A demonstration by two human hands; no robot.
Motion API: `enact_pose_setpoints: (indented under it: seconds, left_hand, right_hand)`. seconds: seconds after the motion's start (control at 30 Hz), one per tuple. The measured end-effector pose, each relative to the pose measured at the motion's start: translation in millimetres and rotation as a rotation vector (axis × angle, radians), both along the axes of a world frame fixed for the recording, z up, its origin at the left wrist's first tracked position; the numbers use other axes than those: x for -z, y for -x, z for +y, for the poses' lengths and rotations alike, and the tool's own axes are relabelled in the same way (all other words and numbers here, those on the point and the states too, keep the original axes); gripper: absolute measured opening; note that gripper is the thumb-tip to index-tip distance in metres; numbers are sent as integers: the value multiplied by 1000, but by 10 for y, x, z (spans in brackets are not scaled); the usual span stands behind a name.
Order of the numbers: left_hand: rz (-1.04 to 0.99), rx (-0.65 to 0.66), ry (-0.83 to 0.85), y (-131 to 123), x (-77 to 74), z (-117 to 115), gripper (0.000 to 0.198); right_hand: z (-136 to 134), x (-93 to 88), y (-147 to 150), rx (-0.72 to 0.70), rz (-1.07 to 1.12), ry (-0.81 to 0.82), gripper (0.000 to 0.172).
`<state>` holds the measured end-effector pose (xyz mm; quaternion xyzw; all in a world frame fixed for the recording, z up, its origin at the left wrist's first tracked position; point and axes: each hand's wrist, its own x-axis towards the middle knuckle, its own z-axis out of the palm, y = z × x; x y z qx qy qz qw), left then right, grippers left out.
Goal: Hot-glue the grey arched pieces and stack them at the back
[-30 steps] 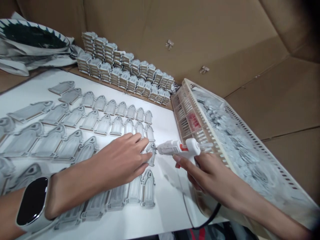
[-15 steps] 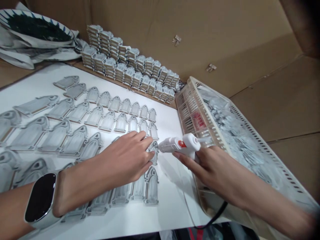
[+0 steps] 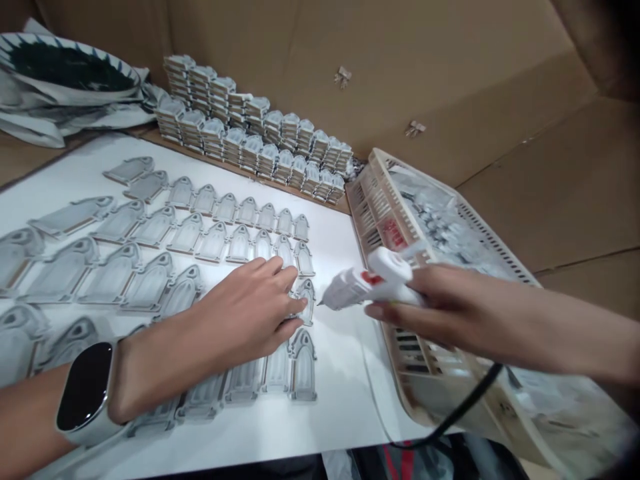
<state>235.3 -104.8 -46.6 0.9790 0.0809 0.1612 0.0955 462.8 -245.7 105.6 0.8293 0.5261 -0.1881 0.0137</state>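
Observation:
My right hand (image 3: 445, 300) is wrapped round a white hot glue gun (image 3: 350, 288) with a red patch. Its nozzle points left and down, a short way right of the arch-shaped pieces. Bent fingers of my left hand (image 3: 255, 300), with a watch (image 3: 86, 385) on the wrist, close at the left edge of a small grey-white arch-shaped piece (image 3: 307, 304) at the right end of its row. The palm side and part of that piece are hidden. Below it another arch-shaped piece (image 3: 303, 370) lies flat, and similar pieces spread in rows across the white board (image 3: 335, 413).
Stacks of the same arch pieces (image 3: 250, 152) line the back edge. A cream plastic basket (image 3: 400, 200) of plastic-bagged items stands to the right, partly behind my right forearm. A black cord (image 3: 465, 407) hangs from the gun side. A plate of dark green stuff (image 3: 70, 67) sits back left.
The glue gun has tilted, its nozzle now lower, and my right hand has shifted up and to the right. My left hand stays by the same piece. The view has shifted slightly.

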Motion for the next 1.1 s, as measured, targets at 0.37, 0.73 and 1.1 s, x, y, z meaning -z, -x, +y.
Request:
enact_pose_setpoints:
  seconds: [0.37, 0.73, 1.1]
  left_hand:
    - [45, -31, 15, 0, -3, 7, 17]
    - [97, -61, 46, -20, -59, -19, 14]
    - [111, -64, 62, -4, -70, -6, 14]
  right_hand:
    - [-307, 251, 339, 447, 444, 181, 82]
    - [-283, 372, 312, 457, 478, 180, 79]
    - [-323, 444, 272, 398, 333, 168, 77]
